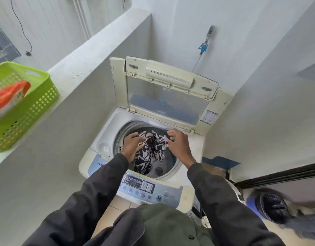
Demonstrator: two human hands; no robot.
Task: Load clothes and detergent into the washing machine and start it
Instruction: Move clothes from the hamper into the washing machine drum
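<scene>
I hold the patterned garment (153,150) with both hands: left hand (131,145) grips its left edge, right hand (179,143) pinches the right. It hangs long-axis down into the drum (169,162), below my grip, between the rim sides. The lid (163,96) stands open behind; I think lowering is free.

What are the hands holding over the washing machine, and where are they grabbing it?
A black-and-white patterned cloth. The left hand and right hand each grip its bunched top edge, one at each side, and the rest hangs into the drum.
</scene>
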